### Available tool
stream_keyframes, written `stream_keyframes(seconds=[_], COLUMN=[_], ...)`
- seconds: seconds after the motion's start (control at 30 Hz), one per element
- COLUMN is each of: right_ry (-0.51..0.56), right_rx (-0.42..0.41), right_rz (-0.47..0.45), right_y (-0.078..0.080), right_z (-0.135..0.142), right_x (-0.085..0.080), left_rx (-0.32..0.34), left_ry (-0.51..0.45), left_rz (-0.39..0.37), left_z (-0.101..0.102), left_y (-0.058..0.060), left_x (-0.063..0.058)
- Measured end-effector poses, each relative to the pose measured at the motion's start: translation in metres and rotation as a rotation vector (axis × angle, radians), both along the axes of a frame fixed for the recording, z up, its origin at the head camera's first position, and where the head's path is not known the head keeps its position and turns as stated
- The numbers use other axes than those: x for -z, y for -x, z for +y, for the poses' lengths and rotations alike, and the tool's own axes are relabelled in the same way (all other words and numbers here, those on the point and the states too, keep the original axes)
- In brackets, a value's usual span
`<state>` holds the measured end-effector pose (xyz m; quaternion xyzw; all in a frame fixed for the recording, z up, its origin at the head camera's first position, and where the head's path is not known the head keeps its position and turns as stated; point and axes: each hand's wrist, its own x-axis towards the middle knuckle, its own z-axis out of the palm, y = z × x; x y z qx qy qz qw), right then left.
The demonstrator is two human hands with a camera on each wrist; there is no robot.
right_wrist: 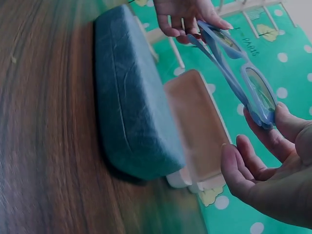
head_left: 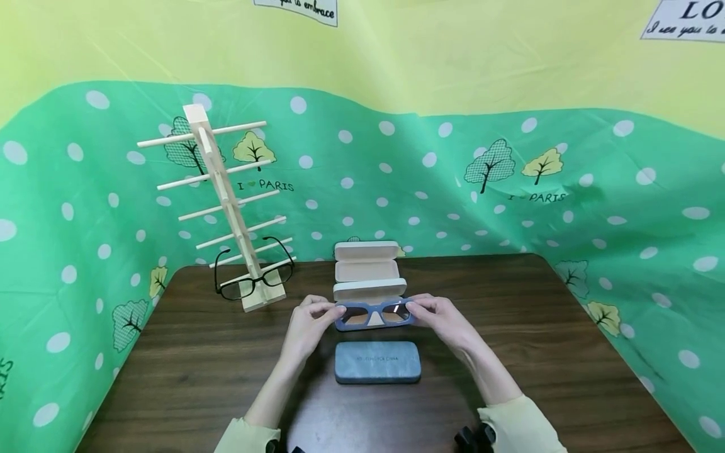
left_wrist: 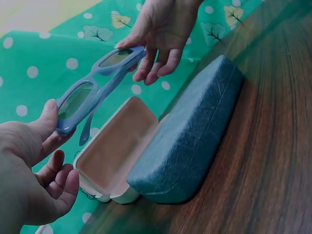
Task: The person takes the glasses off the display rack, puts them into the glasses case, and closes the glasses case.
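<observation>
Blue-framed sunglasses (head_left: 374, 308) with tinted lenses are held level above the table by both hands. My left hand (head_left: 306, 328) pinches one end of the frame between thumb and fingers. The opposite end is pinched the same way by my right hand (head_left: 445, 321). In the left wrist view the temples of the sunglasses (left_wrist: 78, 101) look folded in behind the lenses. Nearer to me lies a closed blue-grey glasses case (head_left: 377, 371). Behind the sunglasses, white glasses-case parts (head_left: 366, 250) stand open, with a beige-pink lining (right_wrist: 197, 122); the sunglasses partly hide the nearest part.
A wooden glasses rack (head_left: 226, 195) with several crossbars stands at the back left. Black-framed glasses (head_left: 258, 279) hang low on it. Dark wood table (head_left: 544, 352) surrounds the cases, and a green dotted cloth (head_left: 396, 163) hangs behind.
</observation>
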<state>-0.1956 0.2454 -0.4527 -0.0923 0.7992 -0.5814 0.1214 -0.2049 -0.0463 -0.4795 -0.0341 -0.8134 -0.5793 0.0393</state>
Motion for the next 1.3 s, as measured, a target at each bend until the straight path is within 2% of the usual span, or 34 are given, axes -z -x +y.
stream_keyframes(seconds=[0.13, 0.37, 0.63, 0.87, 1.13, 1.3], right_ry=[-0.010, -0.056, -0.113, -0.169, -0.220, -0.253], right_rx=[0.020, 0.135, 0.209, 0.202, 0.196, 0.207], right_rz=[-0.016, -0.026, -0.028, -0.059, -0.123, -0.121], right_y=[0.009, 0.022, 0.032, 0.042, 0.053, 0.058], right_z=[-0.002, -0.009, -0.011, -0.012, -0.010, -0.010], right_x=[0.003, 0.017, 0.024, 0.032, 0.038, 0.040], left_rx=[0.032, 0.089, 0.053, 0.029, 0.011, -0.002], left_ry=[0.022, 0.059, 0.076, 0.161, 0.200, 0.219], left_rz=[-0.007, -0.005, -0.059, -0.062, -0.090, -0.087], left_z=[-0.002, -0.003, 0.001, 0.000, 0.000, 0.000], left_y=[0.008, 0.018, 0.030, 0.036, 0.039, 0.041], left_x=[0.004, 0.013, 0.020, 0.024, 0.029, 0.031])
